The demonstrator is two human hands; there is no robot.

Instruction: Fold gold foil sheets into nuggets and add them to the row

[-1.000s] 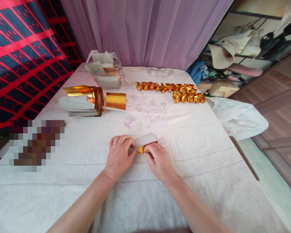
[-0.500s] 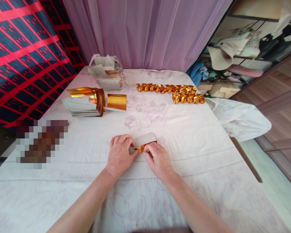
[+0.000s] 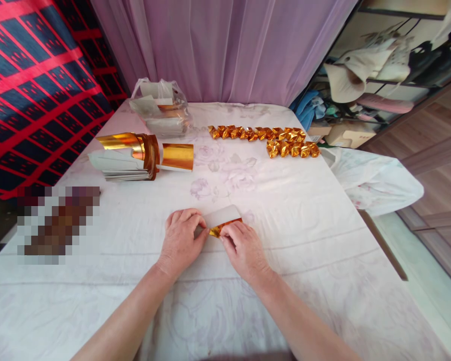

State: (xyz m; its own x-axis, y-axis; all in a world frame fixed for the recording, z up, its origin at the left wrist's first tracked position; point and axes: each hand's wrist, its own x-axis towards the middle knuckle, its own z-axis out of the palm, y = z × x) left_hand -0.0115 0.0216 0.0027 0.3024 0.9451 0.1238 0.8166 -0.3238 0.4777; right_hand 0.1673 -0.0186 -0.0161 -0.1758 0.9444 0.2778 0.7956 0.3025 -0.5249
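Both hands meet on a small sheet of gold paper (image 3: 221, 223) lying on the counter (image 3: 308, 235) close to the person, a little ahead of the wrists: the left hand (image 3: 180, 240) has its grip closed on the sheet's left end, fingers curled over the edge with the thumb against it, and the right hand (image 3: 244, 248) pinches the folded gold part at the near edge, its fingertips (image 3: 227, 231) pressed together on the crease. The sheet shows its white back upward, with a strip of gold turned over along the side nearest the hands. The counter is covered by a white cloth with a faint flower print. Farther off to the left lies a stack of gold and white sheets (image 3: 126, 158), the top ones curling up, and just beside it on the right a single curled gold sheet (image 3: 178, 156). Behind the stack, near the far edge, sits a clear plastic bag (image 3: 160, 108) with more sheets in it. To the far right, well apart from the hands, folded gold pieces (image 3: 265, 138) lie in two rows, a long one and a shorter one beside it. A lilac curtain (image 3: 225, 47) hangs behind the counter
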